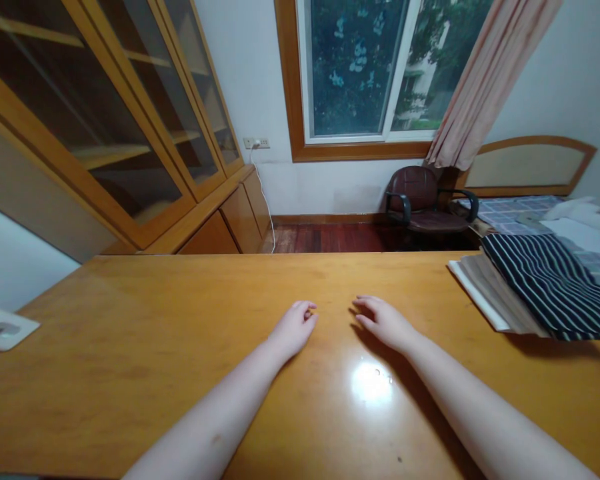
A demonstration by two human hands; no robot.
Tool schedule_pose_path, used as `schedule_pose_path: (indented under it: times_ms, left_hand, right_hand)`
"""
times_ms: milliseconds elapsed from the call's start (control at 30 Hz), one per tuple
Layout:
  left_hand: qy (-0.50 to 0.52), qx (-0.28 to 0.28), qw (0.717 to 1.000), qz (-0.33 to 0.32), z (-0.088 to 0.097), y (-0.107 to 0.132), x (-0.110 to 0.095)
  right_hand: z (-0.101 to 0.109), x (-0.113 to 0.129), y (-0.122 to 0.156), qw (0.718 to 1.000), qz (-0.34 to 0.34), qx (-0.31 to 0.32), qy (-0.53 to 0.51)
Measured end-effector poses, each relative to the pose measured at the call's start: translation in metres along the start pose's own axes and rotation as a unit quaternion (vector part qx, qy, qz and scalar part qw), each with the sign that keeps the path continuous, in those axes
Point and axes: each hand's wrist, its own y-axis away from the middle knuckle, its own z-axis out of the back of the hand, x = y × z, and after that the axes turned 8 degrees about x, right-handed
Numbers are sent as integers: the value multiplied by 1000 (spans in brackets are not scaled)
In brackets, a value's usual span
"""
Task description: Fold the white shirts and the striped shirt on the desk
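Observation:
My left hand (295,327) rests on the wooden table (155,333) near its middle, fingers loosely curled with nothing in them. My right hand (383,320) lies a short way to its right, palm down, fingers stretched and slightly bent, holding nothing. A narrow gap of bare table separates the two. The nearest other thing is a stack of folded fabrics (535,287) at the table's right edge, topped by a dark cloth with white stripes.
A white object (3,327) lies at the table's left edge. Glass-fronted wooden cabinets (130,133) line the left wall. Beyond the table stand a dark office chair (425,200), a window with a pink curtain (485,80), and a bed (555,213) at right.

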Motion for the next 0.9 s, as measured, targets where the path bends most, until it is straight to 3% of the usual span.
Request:
schedule_pose_path:
  times_ms: [67,133,267,400,533,667,900]
  left_hand:
    - [-49,-10,998,-31,1,-14,-7]
    - [-74,-18,997,-21,-1,-27,-8]
    - [-136,-63,989,13,-14,-37,8]
    - [-280,-72,957,24,-24,-32,21]
    - [-369,-72,925,53,-30,-28,17]
    - [-406,-77,907,79,-32,-28,14]
    - [-423,-26,902,85,-31,-32,22]
  right_hand:
    - [-1,11,-15,1000,1,-19,14]
    - [-3,13,-26,998,-24,-47,27]
    - [-21,3,-30,993,-81,-78,38]
    - [-34,-4,-27,984,-139,-74,81]
    - [-35,-3,-29,977,-168,-60,119]
    - [-35,-2,-30,975,-166,-44,138]
    - [-35,-1,-31,972,-169,-12,163]
